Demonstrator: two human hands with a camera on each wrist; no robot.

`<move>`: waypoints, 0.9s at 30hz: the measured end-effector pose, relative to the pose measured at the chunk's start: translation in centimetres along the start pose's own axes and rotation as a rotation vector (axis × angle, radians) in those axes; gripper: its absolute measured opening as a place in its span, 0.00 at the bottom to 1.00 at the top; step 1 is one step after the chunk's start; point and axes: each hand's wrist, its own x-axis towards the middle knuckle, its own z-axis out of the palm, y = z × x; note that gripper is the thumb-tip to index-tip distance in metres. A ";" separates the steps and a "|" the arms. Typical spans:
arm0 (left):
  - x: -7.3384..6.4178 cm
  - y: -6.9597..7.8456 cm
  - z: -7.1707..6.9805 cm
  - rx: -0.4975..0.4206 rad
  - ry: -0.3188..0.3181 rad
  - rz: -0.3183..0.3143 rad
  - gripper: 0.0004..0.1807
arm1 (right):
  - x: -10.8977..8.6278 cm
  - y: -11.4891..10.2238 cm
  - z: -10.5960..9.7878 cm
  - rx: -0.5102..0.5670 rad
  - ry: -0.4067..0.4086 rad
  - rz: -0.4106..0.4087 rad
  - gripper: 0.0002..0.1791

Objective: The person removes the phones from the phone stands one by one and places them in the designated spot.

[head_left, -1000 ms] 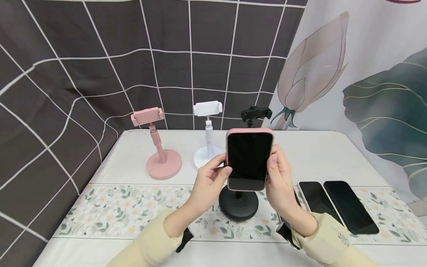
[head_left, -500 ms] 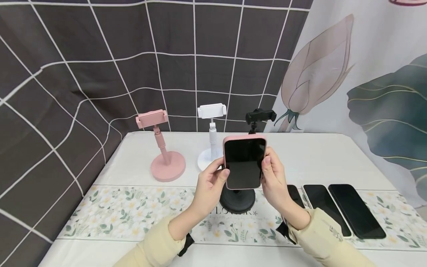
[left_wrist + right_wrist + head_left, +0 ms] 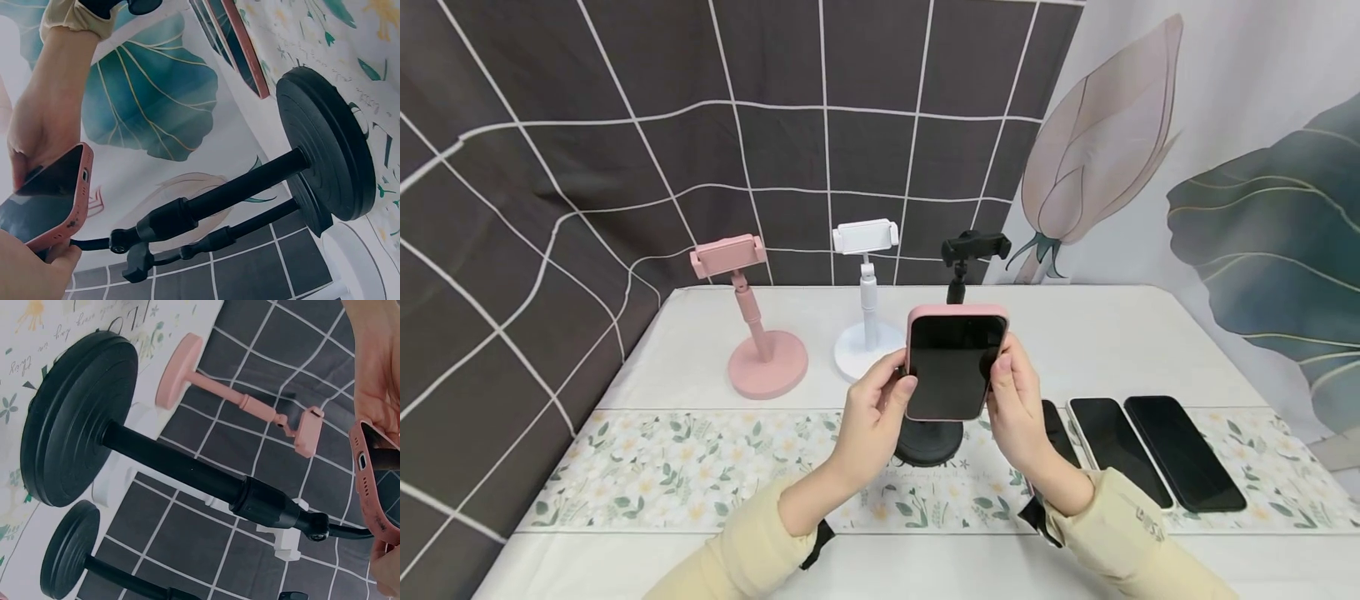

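Both hands hold a smartphone in a pink case (image 3: 957,367), its dark screen turned toward the head camera. My left hand (image 3: 871,412) pinches the phone's left edge between thumb and fingers. Along the opposite edge, my right hand (image 3: 1017,408) grips with its thumb at the front. Behind the phone stands a black phone stand (image 3: 244,185), whose thin neck runs up to the phone's back. The clamp there is hidden by phone and fingers. In the head view mainly its round black base (image 3: 928,442) shows below the phone.
A pink phone stand (image 3: 767,364), a white one (image 3: 868,304) and a second black one (image 3: 976,246) stand at the back. To the right lie a partly covered phone (image 3: 1060,433), a white-edged phone (image 3: 1120,450) and a black phone (image 3: 1185,454) on floral cloth (image 3: 685,471).
The phone's top has tipped back and come lower, and it sits slightly further left. The stand's base has shifted a little away. Both hands keep their hold; the head view shifted slightly.
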 end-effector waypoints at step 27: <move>2.7 -2.4 -3.2 0.751 0.037 0.599 0.24 | 4.2 -4.6 2.4 -0.719 0.022 -0.460 0.21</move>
